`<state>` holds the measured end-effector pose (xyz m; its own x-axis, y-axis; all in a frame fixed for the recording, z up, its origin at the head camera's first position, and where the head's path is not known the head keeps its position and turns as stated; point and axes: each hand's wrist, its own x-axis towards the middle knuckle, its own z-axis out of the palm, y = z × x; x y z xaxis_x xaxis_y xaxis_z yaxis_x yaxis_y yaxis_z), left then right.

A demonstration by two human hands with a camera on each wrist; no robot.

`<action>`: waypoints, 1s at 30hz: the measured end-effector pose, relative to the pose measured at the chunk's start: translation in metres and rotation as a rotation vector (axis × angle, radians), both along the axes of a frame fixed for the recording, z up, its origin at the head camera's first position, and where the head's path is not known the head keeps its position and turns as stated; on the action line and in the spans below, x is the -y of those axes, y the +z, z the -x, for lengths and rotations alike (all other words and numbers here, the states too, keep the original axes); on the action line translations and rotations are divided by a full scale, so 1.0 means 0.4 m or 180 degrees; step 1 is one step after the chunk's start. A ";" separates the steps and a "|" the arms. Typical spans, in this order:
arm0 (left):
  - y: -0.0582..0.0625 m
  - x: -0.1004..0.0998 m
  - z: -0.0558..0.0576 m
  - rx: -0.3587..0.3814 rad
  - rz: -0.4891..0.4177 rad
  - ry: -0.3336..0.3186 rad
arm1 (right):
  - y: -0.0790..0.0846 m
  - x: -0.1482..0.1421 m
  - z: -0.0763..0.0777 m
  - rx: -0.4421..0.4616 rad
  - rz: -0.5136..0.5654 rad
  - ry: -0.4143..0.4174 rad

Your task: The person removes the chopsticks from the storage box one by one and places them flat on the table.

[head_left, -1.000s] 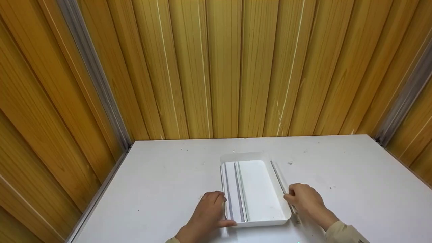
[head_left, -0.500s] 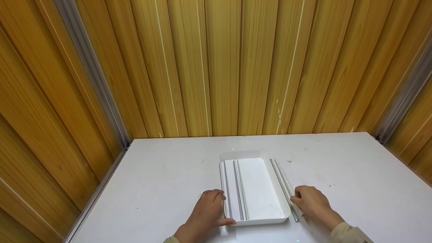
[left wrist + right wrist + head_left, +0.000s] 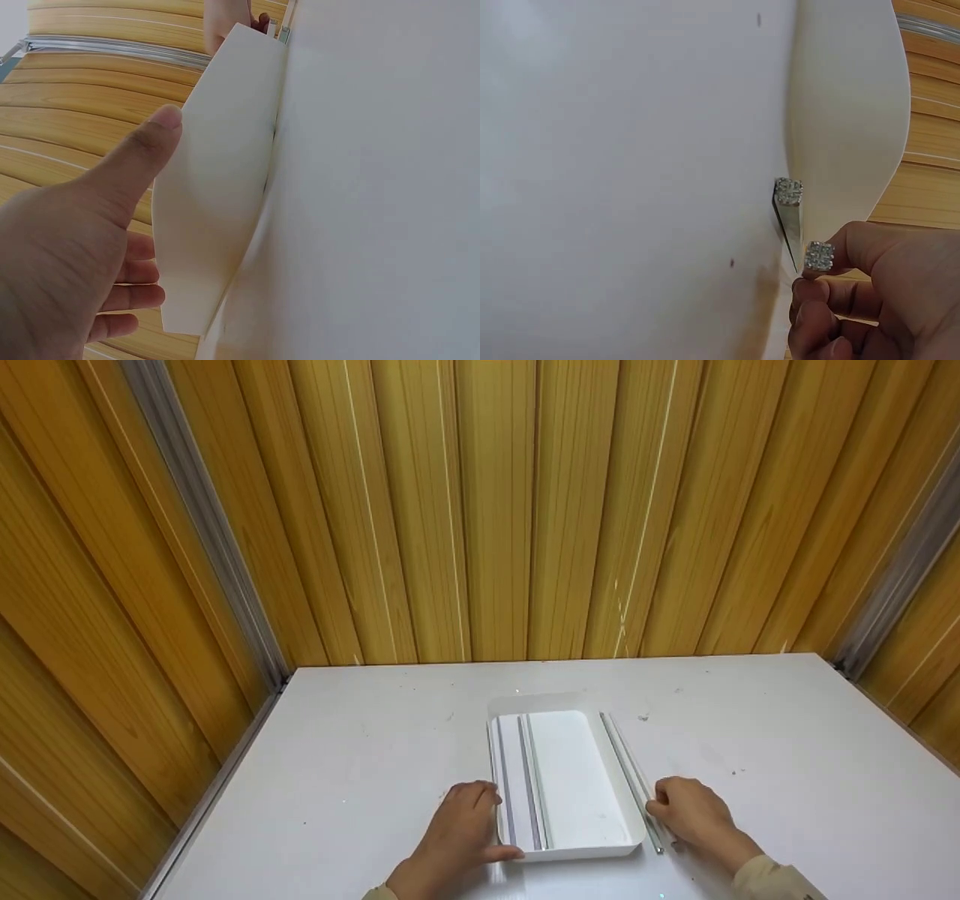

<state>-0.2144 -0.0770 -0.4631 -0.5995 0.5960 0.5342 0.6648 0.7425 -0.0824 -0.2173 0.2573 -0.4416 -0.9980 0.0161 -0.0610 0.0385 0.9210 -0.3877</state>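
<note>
A shallow white tray (image 3: 581, 855) lies on the table, with several long thin strips (image 3: 534, 780) along its left half. At its near left corner rests my left hand (image 3: 465, 821), thumb on the front rim and fingers along the left side; the left wrist view shows the loosely bent fingers (image 3: 135, 296) beside the wall. Right of the tray, my right hand (image 3: 694, 810) pinches a pale square rod (image 3: 820, 256) between thumb and curled fingers. Between this rod and the tray wall lies a second square rod (image 3: 788, 192), parallel and close to it.
The white tabletop (image 3: 375, 750) carries small dark specks and marks. Wood-patterned panels (image 3: 495, 510) rise behind the table and at both sides, with grey metal posts (image 3: 217, 525) at the corners.
My right hand has moved slightly right, away from the tray. Its rod now lies apart from the other rod, a narrow gap between them. The left hand stays on the tray corner.
</note>
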 end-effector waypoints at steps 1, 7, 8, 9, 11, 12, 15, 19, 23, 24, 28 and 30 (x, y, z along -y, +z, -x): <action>0.001 0.000 -0.001 0.0030 0.0005 0.0008 | -0.001 0.000 0.000 0.0010 -0.0003 0.0007; 0.002 -0.001 -0.005 -0.0029 -0.0002 0.0011 | -0.005 -0.001 0.002 0.0063 -0.0069 0.0067; 0.002 -0.001 -0.005 -0.0051 0.0002 0.0016 | -0.005 0.000 0.002 0.0080 -0.0074 0.0060; 0.001 -0.001 -0.004 -0.0082 0.0007 0.0017 | -0.006 0.000 0.002 0.0094 -0.0073 0.0062; 0.000 0.000 -0.002 -0.0111 0.0011 0.0014 | -0.006 0.000 0.003 0.0108 -0.0068 0.0059; 0.000 0.001 -0.002 -0.0109 0.0015 0.0016 | -0.007 0.000 0.003 0.0117 -0.0068 0.0058; 0.000 0.001 -0.002 -0.0095 0.0010 0.0008 | -0.007 -0.001 0.003 0.0123 -0.0073 0.0065; 0.000 0.001 -0.002 -0.0072 0.0011 0.0009 | -0.006 -0.001 0.002 0.0130 -0.0082 0.0076; -0.003 0.001 -0.002 -0.0153 0.0001 -0.0005 | -0.004 -0.001 0.000 0.0149 -0.0058 0.0107; -0.003 0.001 -0.002 -0.0190 0.0000 -0.0009 | -0.004 -0.001 -0.001 0.0152 -0.0052 0.0108; -0.004 0.001 -0.001 -0.0266 0.0019 -0.0016 | -0.003 -0.001 -0.001 0.0162 -0.0061 0.0100; -0.001 0.001 0.000 -0.0192 0.0024 -0.0006 | -0.003 -0.001 0.001 0.0167 -0.0074 0.0095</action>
<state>-0.2143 -0.0775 -0.4636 -0.5651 0.6014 0.5648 0.6599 0.7404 -0.1280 -0.2176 0.2578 -0.4428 -0.9935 -0.0115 -0.1133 0.0307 0.9308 -0.3644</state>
